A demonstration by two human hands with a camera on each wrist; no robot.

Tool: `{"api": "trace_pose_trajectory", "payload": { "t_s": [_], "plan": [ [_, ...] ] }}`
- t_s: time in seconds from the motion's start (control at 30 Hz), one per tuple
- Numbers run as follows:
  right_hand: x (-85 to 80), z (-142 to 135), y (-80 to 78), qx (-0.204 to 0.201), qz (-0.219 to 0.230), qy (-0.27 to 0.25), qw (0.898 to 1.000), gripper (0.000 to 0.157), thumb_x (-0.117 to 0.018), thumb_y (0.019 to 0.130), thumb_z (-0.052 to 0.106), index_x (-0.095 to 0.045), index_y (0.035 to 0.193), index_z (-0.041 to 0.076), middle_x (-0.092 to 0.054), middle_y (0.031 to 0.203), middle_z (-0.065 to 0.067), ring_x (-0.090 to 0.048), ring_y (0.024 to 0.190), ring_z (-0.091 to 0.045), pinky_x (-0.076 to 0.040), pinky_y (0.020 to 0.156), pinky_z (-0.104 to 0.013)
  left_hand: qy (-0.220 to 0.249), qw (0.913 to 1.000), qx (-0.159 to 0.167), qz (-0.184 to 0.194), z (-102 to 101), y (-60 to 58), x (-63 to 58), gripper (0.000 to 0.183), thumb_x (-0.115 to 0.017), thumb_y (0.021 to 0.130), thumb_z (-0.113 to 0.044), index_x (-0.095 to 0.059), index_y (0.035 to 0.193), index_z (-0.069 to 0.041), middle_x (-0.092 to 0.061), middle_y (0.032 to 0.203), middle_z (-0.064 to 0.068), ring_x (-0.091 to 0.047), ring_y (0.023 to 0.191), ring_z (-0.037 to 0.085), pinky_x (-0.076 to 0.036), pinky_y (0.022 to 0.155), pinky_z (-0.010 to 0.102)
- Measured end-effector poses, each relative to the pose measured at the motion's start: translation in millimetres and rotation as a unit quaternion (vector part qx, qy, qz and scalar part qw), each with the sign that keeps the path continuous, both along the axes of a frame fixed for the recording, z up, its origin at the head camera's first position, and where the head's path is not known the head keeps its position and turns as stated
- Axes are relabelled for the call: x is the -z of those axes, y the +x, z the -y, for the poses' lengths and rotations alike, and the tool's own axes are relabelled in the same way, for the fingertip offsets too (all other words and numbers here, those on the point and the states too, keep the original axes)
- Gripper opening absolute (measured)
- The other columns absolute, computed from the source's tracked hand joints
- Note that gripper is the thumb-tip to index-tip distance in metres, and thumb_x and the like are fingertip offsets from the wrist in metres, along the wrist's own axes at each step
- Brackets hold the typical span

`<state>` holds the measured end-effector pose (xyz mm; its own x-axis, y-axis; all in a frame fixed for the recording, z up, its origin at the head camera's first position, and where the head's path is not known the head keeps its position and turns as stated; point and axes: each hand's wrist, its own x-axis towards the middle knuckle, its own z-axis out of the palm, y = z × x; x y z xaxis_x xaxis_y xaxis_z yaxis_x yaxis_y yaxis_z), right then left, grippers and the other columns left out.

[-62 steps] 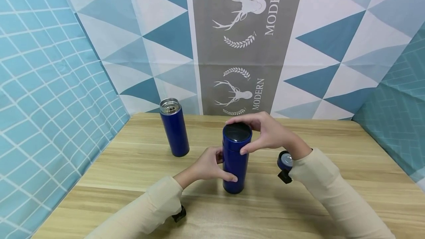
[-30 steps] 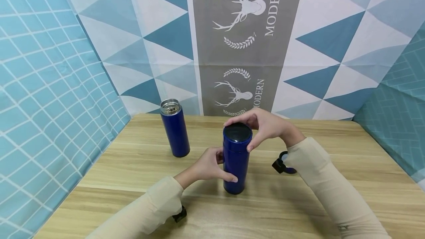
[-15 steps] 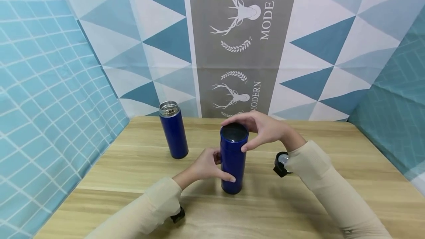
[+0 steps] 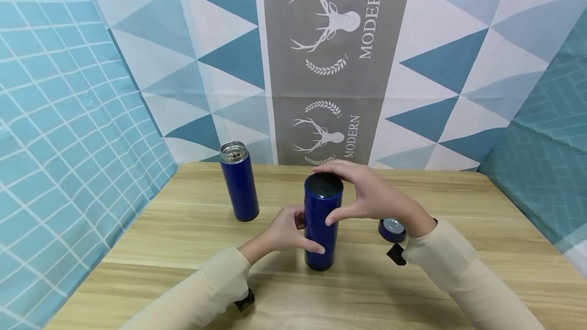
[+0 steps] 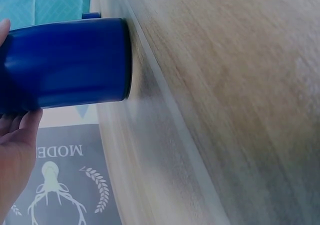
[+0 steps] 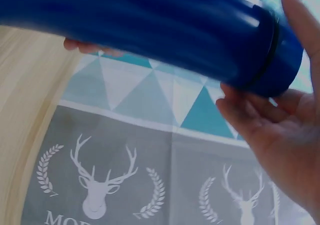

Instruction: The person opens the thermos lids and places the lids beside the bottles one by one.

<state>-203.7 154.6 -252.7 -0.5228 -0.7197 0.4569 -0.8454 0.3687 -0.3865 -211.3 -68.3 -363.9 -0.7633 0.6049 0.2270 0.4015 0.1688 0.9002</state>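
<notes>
A dark blue thermos flask (image 4: 319, 241) stands upright on the table, with a black-topped blue lid (image 4: 323, 186) on it. My left hand (image 4: 290, 230) grips the middle of the body, thumb in front and fingers behind. My right hand (image 4: 364, 192) holds the lid from the right, fingers over its far side and thumb on the near side. In the right wrist view, a thin dark seam (image 6: 270, 47) shows between lid and body. Seen from the left wrist, the base of the flask (image 5: 75, 62) is at the tabletop.
A second blue thermos flask (image 4: 240, 187), lidless with a bare steel mouth, stands at the back left. Its look-alike loose blue lid (image 4: 392, 230) lies on the table beside my right wrist. Patterned cloth hangs behind the wooden table (image 4: 183, 248).
My right hand has turned back and forth on the lid; its thumb now sits further left and its wrist lower right, uncovering more of the loose lid. My left hand keeps its grip.
</notes>
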Motion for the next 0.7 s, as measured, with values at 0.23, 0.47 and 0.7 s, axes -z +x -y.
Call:
{"api": "trace_pose_trajectory", "payload": {
  "t_s": [0.23,0.47,0.7],
  "plan": [
    [1.3,10,18.9,0.090,-0.026,-0.008,0.996,0.078,-0.084,0.071,0.039,-0.052,0.135,0.010,-0.060,0.131,-0.005,-0.058,0.120,-0.019,-0.054,0.098,-0.040,0.003,1.0000,0.002,-0.003,0,-0.1,0.5,0.059,-0.087,0.064,-0.005,-0.063,0.117,-0.001,-0.070,0.114,0.018,-0.068,0.096,0.004,-0.057,0.087,0.021],
    [4.8,17,28.0,0.128,-0.043,-0.055,0.989,0.068,-0.084,0.072,0.034,-0.058,0.128,0.007,-0.066,0.124,-0.006,-0.064,0.113,-0.021,-0.056,0.093,-0.039,0.006,1.0000,0.000,0.003,0,-0.1,0.2,0.060,-0.087,0.064,-0.004,-0.062,0.119,-0.001,-0.070,0.115,0.018,-0.069,0.098,0.007,-0.057,0.088,0.022],
    [5.9,16,25.1,0.099,0.046,-0.101,0.989,0.064,-0.086,0.071,0.018,-0.059,0.128,0.005,-0.065,0.125,-0.011,-0.066,0.110,-0.024,-0.057,0.090,-0.037,0.005,1.0000,0.006,0.005,1,-1.4,0.3,0.060,-0.086,0.065,-0.004,-0.062,0.119,0.000,-0.069,0.115,0.019,-0.069,0.098,0.008,-0.056,0.088,0.021]
  ]
}}
